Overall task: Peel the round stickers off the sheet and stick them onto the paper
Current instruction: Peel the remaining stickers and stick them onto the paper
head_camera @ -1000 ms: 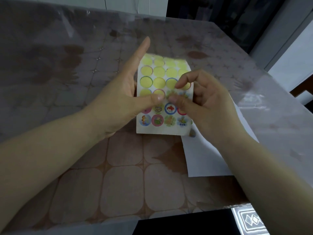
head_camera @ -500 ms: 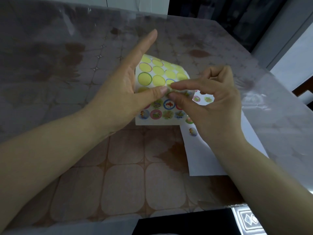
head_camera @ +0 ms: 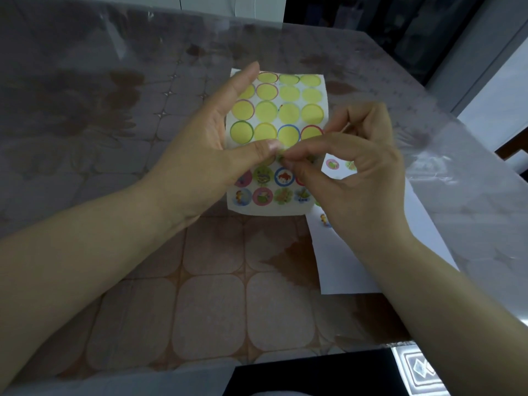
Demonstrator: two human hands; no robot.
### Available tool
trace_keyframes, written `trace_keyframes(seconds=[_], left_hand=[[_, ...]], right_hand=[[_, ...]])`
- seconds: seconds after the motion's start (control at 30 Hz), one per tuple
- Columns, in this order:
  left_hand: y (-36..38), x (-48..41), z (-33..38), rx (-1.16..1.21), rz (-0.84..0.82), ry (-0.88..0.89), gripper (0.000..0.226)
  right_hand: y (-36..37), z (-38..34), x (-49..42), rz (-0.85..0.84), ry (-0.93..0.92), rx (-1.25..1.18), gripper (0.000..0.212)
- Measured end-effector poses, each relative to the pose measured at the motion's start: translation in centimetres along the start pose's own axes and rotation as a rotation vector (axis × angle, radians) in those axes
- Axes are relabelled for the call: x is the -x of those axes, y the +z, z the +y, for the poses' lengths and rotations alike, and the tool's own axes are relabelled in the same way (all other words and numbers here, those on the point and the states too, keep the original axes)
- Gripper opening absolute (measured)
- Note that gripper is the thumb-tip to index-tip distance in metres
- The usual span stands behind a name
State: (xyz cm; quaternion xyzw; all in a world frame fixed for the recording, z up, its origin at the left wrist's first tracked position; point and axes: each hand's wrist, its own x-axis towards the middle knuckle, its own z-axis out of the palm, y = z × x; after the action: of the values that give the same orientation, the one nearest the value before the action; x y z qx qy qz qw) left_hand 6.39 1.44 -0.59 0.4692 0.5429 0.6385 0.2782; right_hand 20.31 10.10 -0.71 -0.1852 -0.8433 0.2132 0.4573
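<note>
Stickers sheet (head_camera: pixel 275 115) sits at the centre of the frame, held up off the worktop (head_camera: pixel 200 295), most of its upper rows already bare yellow circles and only the bottom rows carrying pictures. At its left edge the left hand (head_camera: pixel 200 155) props it, index finger stretched up along the margin, thumb pressed across the sheet's middle. Right where that thumb ends, the right hand (head_camera: pixel 351 172) comes in, thumb and forefinger pressed together on a small sticker (head_camera: pixel 281 158) in the partly emptied row, though whether its edge has lifted free I cannot tell, the fingertips hide it. The risk now: pull too fast or at a steep angle and the sticker could tear or fold onto itself, and if the left thumb loosens, the whole sheet may follow the tug. To the right lies the white paper (head_camera: pixel 357 270), flat on the worktop, a few stuck stickers (head_camera: pixel 332 164) peeking through the right hand's curl. That hand covers much of the paper's upper part, so free spots are hard to judge.
</note>
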Motion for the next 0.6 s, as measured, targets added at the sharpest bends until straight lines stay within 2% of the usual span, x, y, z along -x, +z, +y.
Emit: trace_keyframes(seconds=[0.2,0.33,0.53,0.6], left_hand=[[-0.2,0.0,-0.3,-0.049,0.024,-0.024,0.077],[-0.3,-0.1,-0.5,-0.069,0.057,-0.056,0.077],[-0.4,-0.2,-0.5,-0.075,0.08,-0.095,0.076],[-0.4,-0.3,-0.5,-0.065,0.097,-0.104,0.074]], right_hand=[[-0.1,0.3,-0.1,-0.103,0.101,-0.042,0.021],[-0.6,0.1,-0.4,-0.201,0.255,-0.164,0.023],[-2.1,0.3,-1.2,-0.16,0.483,-0.35,0.008],[-4.2,0.4,-1.9,-0.167,0.539,-0.306,0.009]])
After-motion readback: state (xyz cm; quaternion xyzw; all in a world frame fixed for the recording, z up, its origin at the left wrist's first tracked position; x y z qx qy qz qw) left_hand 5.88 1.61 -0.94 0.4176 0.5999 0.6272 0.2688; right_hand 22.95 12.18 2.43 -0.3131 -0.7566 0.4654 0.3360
